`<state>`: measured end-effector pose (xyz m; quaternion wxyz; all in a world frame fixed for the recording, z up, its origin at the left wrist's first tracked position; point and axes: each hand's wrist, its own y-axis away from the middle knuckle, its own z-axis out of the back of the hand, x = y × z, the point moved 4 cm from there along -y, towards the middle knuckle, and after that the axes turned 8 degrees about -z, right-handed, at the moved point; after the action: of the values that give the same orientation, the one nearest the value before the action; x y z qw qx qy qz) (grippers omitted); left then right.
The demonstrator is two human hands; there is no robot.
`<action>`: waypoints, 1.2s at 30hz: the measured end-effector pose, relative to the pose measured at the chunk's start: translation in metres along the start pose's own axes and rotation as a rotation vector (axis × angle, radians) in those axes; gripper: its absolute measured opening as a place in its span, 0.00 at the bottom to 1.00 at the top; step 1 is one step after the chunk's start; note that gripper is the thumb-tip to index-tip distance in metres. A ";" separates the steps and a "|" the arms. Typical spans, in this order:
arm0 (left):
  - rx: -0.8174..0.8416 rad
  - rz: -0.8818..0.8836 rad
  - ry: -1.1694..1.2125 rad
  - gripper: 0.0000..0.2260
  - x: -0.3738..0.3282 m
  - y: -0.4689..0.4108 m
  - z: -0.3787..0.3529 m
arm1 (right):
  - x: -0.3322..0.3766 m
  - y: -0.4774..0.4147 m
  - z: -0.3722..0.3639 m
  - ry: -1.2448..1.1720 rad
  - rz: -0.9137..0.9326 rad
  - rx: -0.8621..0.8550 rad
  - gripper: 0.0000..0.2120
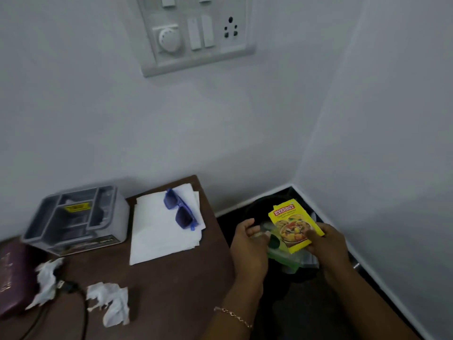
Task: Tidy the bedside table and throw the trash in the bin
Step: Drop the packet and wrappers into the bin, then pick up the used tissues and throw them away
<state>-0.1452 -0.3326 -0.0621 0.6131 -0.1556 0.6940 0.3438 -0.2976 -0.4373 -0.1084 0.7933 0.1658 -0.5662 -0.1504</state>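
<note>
My right hand [326, 244] grips a yellow spice carton [293, 224] by its lower right edge, holding it over the black bin [252, 212] on the floor in the corner. A green plastic item [282, 253] lies inside the bin under the carton. My left hand [247, 241] hovers open at the bin's left rim, fingers curled, holding nothing. On the brown bedside table [171, 290] lie two crumpled white tissues [109, 301] [47, 280], blue sunglasses [182, 209] on a stack of white papers [161, 231], and a grey box [73, 219].
A dark maroon book [12, 276] sits at the table's left edge, and a black cable [71, 288] with a plug runs between the tissues. White walls meet in a corner right behind the bin. A switch panel [196, 33] hangs on the wall above.
</note>
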 end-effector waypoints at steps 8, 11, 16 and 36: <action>0.018 0.060 0.077 0.12 0.014 0.032 0.021 | -0.120 -0.093 -0.025 0.178 -0.272 -0.011 0.19; 0.036 0.076 0.141 0.11 0.005 0.039 0.040 | -0.092 -0.047 -0.026 0.041 -0.280 -0.003 0.06; 0.081 0.073 0.251 0.10 -0.012 0.053 0.077 | -0.033 0.032 -0.038 -0.309 -0.221 0.084 0.07; -0.630 -0.086 0.261 0.12 -0.006 0.072 0.366 | 0.049 0.304 -0.330 0.595 0.887 0.659 0.22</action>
<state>0.0820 -0.0378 -0.0400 0.4550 -0.4088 0.6191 0.4925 0.0461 -0.1545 -0.0351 0.8110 0.1858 -0.3529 0.4281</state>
